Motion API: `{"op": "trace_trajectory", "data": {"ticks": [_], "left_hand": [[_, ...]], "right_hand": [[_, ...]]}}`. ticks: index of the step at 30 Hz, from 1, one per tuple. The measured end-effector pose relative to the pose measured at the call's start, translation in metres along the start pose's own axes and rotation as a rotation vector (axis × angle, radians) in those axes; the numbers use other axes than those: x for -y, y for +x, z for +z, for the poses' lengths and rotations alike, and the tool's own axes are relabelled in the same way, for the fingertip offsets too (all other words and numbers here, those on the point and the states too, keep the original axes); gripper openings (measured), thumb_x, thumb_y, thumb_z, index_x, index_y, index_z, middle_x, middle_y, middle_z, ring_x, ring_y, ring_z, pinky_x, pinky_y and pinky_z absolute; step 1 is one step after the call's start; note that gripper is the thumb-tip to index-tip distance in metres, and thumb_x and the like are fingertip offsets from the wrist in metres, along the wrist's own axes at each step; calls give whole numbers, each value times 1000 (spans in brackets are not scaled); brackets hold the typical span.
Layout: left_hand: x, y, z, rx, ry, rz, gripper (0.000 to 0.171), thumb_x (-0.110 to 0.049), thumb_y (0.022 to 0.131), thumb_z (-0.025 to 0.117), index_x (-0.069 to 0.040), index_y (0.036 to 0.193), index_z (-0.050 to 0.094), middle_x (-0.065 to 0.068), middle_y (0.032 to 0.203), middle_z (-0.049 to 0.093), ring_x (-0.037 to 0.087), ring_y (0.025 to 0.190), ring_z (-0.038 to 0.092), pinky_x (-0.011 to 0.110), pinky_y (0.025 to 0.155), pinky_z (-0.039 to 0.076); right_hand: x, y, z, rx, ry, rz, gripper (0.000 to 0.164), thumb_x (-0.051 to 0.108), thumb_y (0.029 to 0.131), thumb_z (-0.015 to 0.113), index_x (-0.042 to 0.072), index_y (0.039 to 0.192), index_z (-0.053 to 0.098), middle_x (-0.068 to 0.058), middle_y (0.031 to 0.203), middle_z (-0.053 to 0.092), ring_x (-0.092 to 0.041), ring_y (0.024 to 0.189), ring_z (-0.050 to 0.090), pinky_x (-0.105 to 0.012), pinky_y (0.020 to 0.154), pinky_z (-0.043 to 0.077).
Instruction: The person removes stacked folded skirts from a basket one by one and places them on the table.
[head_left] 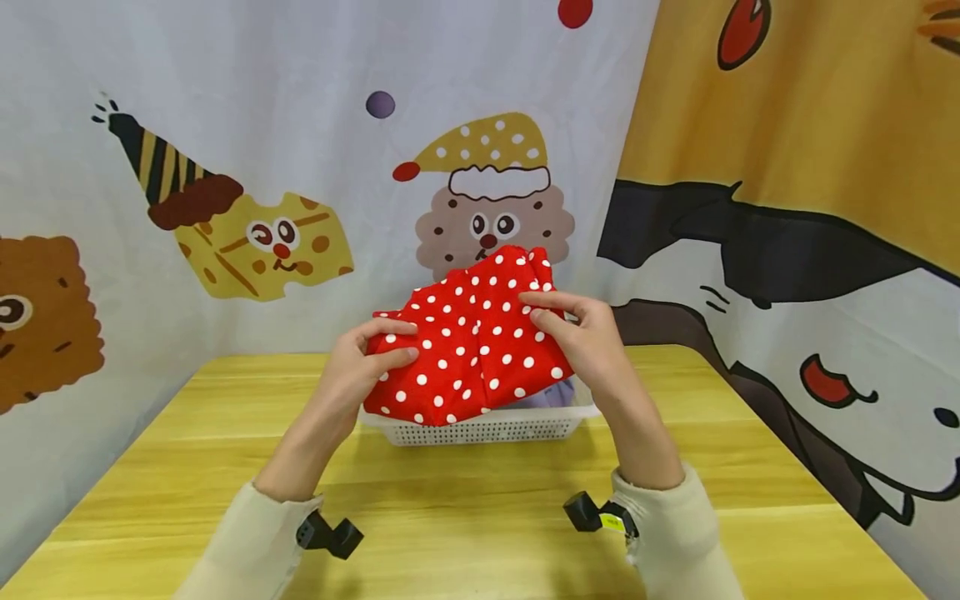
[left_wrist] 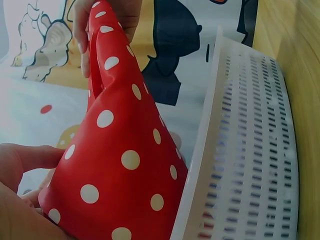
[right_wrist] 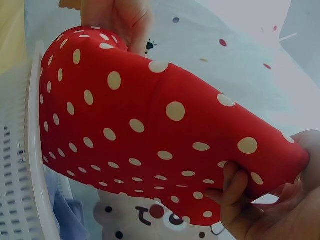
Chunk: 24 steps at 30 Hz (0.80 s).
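A red cloth with white polka dots is held up between both hands, above and in front of a white perforated basket. My left hand pinches its left end between thumb and fingers. Higher up, my right hand pinches the right end. The cloth looks folded or layered, with a seam down its middle; what kind of item it is cannot be made out. In the right wrist view the fabric stretches between the two hands, beside the basket's rim.
Bluish-purple cloth lies inside the basket, mostly hidden by the red fabric. The basket stands on a yellow wood-grain table. Behind it hangs a curtain printed with cartoon figures. Each wrist carries a small black camera.
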<state>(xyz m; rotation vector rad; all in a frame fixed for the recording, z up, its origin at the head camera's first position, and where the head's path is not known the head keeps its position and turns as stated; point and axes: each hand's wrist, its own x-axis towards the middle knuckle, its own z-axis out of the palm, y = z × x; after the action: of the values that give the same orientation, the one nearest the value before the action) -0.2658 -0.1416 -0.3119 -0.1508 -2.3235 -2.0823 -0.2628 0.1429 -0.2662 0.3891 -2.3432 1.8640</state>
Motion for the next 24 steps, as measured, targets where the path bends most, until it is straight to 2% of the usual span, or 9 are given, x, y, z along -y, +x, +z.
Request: {"op": "trace_trajectory", "data": {"ticks": [7, 11, 14, 19, 24], "left_hand": [[0, -12, -29, -7, 19, -21, 37, -24, 99, 69, -15, 135, 65, 8, 156, 38, 29, 131, 47, 31, 89, 59], [2, -15, -48, -5, 10, -34, 36, -26, 99, 69, -18, 133, 66, 6, 161, 32, 28, 132, 43, 29, 88, 60], [5, -15, -59, -11, 13, -48, 33, -27, 99, 69, -20, 131, 68, 5, 158, 35, 26, 129, 46, 27, 87, 60], [10, -11, -70, -32, 10, -70, 30, -27, 99, 69, -21, 129, 70, 1, 144, 43, 24, 122, 51, 26, 86, 60], [13, -5, -72, -35, 0, -87, 32, -29, 99, 69, -20, 130, 69, 1, 144, 42, 24, 123, 50, 25, 86, 61]], "right_hand": [[7, -4, 24, 30, 57, -6, 36, 16, 101, 60, 10, 135, 68, -14, 138, 62, -29, 107, 72, -39, 85, 64], [16, -3, 42, 44, 96, -19, 35, 17, 101, 60, 12, 134, 70, -13, 134, 65, -27, 103, 72, -38, 85, 64], [19, -1, 56, 65, 117, -32, 34, 15, 101, 60, 11, 133, 70, -14, 131, 67, -26, 100, 74, -38, 86, 64], [16, 5, 70, 109, 113, -45, 35, 12, 101, 59, 9, 135, 68, -17, 130, 68, -25, 97, 75, -39, 85, 64], [11, 8, 70, 127, 116, -37, 36, 12, 101, 58, 9, 136, 67, -16, 131, 67, -25, 98, 75, -38, 85, 64]]}}
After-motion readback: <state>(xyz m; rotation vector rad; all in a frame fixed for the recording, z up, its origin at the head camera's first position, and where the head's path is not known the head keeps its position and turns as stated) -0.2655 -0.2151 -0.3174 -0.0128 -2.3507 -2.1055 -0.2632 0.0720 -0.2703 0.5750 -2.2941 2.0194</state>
